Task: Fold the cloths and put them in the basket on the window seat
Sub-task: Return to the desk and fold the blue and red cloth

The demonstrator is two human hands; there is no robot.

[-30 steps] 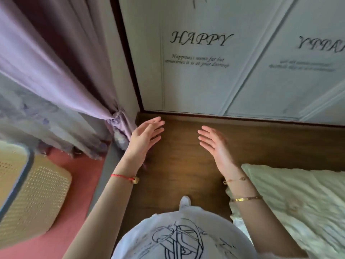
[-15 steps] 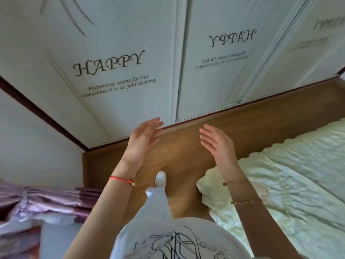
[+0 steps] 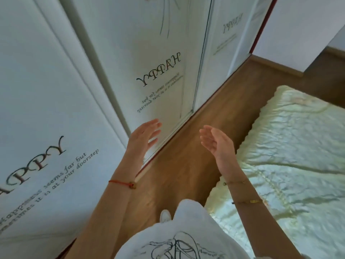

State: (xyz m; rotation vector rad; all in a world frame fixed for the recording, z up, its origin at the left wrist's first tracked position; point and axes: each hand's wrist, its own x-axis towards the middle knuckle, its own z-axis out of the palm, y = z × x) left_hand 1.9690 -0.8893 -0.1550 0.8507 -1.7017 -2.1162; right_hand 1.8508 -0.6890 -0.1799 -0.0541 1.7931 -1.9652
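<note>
Head view, tilted: white wardrobe doors (image 3: 56,90) fill the frame from 7 o'clock round to 12 o'clock. The nearest one carries the word "HAPPY" and a line of script at 8 o'clock, and the next one shows the same word mirrored near 12 o'clock. A bed under a pale, crinkled yellow-green cover (image 3: 289,165) takes the side from 2 o'clock to 5 o'clock. Its scalloped edge lies along a strip of brown wooden floor (image 3: 186,165) that runs from 6 o'clock up toward 1 o'clock between the bed and the doors. At 6 o'clock is the person's white shirt (image 3: 186,230) with a black line drawing, and a white shoe toe (image 3: 165,215) pokes out just above it. Both bare forearms reach up from the bottom edge to the middle of the frame. The left hand (image 3: 143,137), at 11 o'clock of centre, has straight, slightly spread fingers and holds nothing. The right hand (image 3: 218,143), at 2 o'clock of centre and well apart from it, is likewise flat with its palm turned inward, and holds nothing. A red string bracelet (image 3: 121,183) circles the left wrist, and two thin gold bracelets (image 3: 248,201) circle the right. Where the cloths and the basket are cannot be told from this view.
</note>
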